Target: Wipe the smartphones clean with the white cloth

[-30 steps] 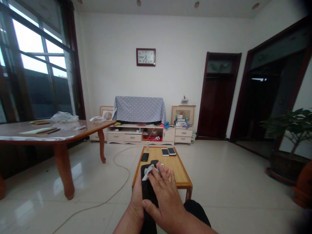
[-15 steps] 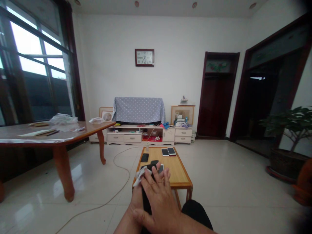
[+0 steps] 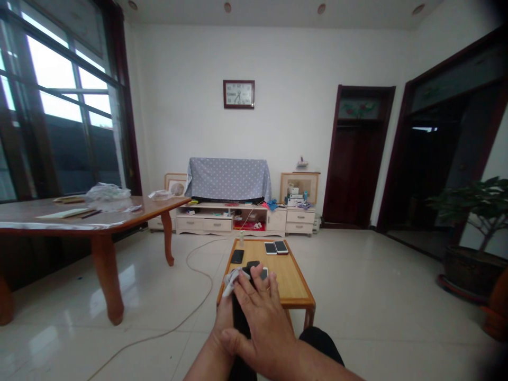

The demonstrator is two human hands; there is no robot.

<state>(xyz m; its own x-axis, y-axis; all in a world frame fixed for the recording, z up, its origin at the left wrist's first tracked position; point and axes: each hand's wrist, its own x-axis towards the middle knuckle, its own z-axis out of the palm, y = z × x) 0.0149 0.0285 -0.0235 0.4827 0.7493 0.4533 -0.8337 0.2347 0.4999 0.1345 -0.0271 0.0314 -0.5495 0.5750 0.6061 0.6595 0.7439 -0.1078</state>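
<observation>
My left hand point(image 3: 224, 317) grips a long black object point(image 3: 240, 312) from below, and its upper end reaches over a low wooden table point(image 3: 293, 286). My right hand point(image 3: 260, 320) lies over the object with its fingers spread. A crumpled white cloth point(image 3: 232, 281) sticks out beneath that hand, pressed against the black object. Beyond my fingertips a white-faced phone point(image 3: 264, 273) is partly hidden. Farther along the tabletop lie a black phone point(image 3: 237, 256) and two pale phones point(image 3: 275, 247) side by side.
A pale cord point(image 3: 194, 275) curves across the tiled floor left of the low table. My dark-clad knee point(image 3: 321, 341) shows at lower right. A large wooden table point(image 3: 87, 211) with papers and plastic stands left; a potted plant point(image 3: 472, 238) stands right.
My right hand and the white cloth have shifted left along the black object since the oldest frame. The phone near my fingertips now shows. The view has moved slightly.
</observation>
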